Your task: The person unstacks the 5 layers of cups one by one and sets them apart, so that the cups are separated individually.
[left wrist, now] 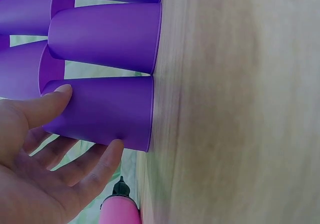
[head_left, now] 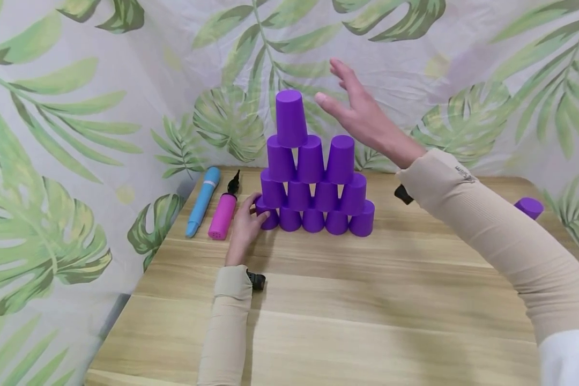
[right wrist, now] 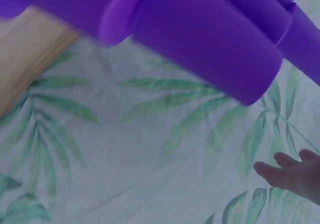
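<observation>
Upside-down purple cups (head_left: pixel 313 220) stand stacked in a stepped pyramid of rows on the wooden table. My left hand (head_left: pixel 247 221) is at the bottom row's left end cup (left wrist: pixel 102 114); the thumb lies on its near side and the other fingers reach around its outer side and behind. A single top cup (head_left: pixel 291 119) rests across the left and middle cups of a row of three. To its right, apart from the stack, my right hand (head_left: pixel 359 110) is raised with fingers extended, holding nothing. Its fingertips also show in the right wrist view.
A pink hand pump (head_left: pixel 222 216) with a black nozzle lies just left of the left hand. Beside it is a blue tube-shaped object (head_left: pixel 203 202). Another purple cup (head_left: pixel 529 207) is at the table's far right. A leaf-patterned cloth (head_left: pixel 173 80) hangs behind the table (head_left: pixel 318 311).
</observation>
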A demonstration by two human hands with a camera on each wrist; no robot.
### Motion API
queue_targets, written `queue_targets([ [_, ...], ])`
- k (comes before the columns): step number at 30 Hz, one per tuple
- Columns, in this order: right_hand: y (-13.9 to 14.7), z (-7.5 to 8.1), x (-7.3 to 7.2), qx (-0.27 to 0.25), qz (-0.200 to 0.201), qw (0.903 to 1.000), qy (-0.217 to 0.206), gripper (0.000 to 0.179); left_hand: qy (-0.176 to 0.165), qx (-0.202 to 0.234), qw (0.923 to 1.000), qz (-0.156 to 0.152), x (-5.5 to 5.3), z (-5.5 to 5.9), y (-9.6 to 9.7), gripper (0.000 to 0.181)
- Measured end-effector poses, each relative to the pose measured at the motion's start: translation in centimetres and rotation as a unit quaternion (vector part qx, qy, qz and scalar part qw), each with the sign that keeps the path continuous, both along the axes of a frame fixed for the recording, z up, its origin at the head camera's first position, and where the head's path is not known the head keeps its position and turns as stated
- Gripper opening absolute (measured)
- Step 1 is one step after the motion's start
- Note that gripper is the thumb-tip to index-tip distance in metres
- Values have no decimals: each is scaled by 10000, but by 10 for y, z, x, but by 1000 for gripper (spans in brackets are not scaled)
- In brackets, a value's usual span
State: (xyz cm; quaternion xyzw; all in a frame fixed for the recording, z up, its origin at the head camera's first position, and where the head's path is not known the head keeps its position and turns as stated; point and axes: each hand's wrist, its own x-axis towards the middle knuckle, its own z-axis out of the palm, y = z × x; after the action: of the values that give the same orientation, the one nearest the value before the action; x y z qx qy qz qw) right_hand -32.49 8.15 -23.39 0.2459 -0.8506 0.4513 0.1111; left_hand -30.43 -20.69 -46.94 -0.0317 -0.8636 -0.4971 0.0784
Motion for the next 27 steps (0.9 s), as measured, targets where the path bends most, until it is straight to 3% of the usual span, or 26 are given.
queue_targets([
  [3,-9,1,-3,-18,198,9966,-804,79,-70,-49,10000,-45,1,-1,0,60],
  [6,-15,-4,-7,-18,408,9923,-1168,82,-158,-39,9998,-92,3,-1,1,60],
  [11,-20,-9,-11,5,694,9906,-1177,84,-194,-38,9997,-122,5,0,0,60],
  [18,-29,-2,-10,-15,964,9905,-976,86,-82,-111,9998,-114,2,4,-3,61],
  [27,-41,-1,-10,119,859,9905,-1068,83,60,-243,9995,-170,-1,3,-3,63],
])
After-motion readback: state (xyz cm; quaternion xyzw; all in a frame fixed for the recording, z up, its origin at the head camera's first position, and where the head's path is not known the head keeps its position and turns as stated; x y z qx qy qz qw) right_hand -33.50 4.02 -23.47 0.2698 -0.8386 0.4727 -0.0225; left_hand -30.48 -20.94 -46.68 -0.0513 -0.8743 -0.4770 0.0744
